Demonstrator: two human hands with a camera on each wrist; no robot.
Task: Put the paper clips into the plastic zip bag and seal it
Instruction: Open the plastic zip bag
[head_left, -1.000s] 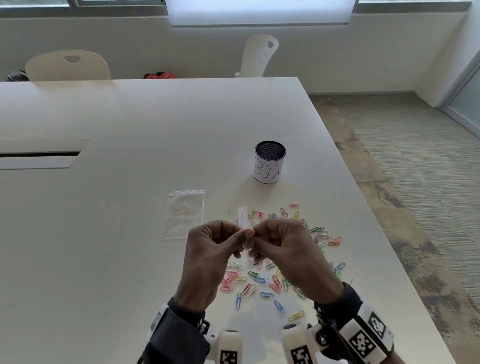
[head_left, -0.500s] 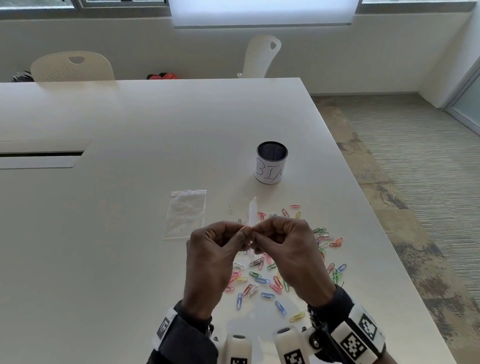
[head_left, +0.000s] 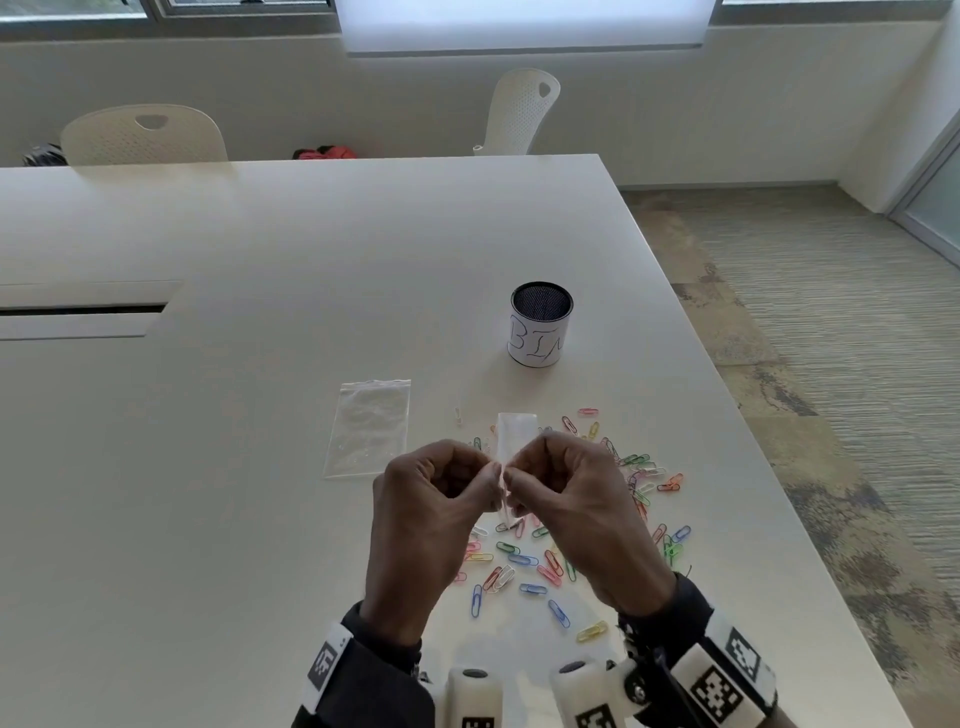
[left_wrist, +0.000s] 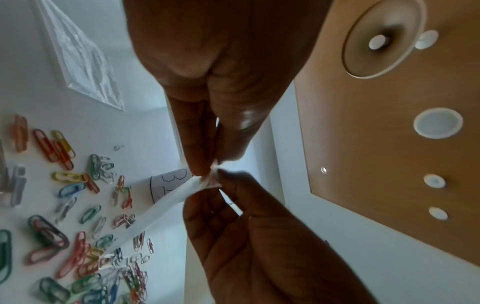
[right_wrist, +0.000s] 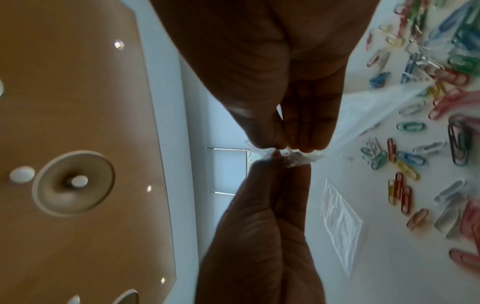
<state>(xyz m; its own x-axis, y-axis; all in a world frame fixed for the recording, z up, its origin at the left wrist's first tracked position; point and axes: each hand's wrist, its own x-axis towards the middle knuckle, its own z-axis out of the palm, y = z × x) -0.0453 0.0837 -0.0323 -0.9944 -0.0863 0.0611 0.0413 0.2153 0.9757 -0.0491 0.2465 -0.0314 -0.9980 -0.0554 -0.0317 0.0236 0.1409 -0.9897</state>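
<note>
A small clear zip bag (head_left: 515, 434) hangs in the air above the table, with both hands at its edge. My left hand (head_left: 490, 475) pinches it from the left and my right hand (head_left: 513, 477) from the right, fingertips almost touching. The left wrist view shows the left fingers (left_wrist: 200, 164) on the crumpled bag rim (left_wrist: 207, 181). From the right wrist, the bag (right_wrist: 376, 111) stretches away from the right hand (right_wrist: 283, 149). Several coloured paper clips (head_left: 524, 560) lie scattered on the table under and right of the hands. I see no clips inside the bag.
A second clear zip bag (head_left: 371, 426) lies flat on the white table (head_left: 208, 467) left of the hands. A black mesh cup (head_left: 540, 325) with a white label stands beyond the clips. The table's right edge (head_left: 769, 467) runs near the clips.
The hands stay nearly in place, still pinching the bag. The bag has turned between the fingers, so that more of its broad face shows above the hands.
</note>
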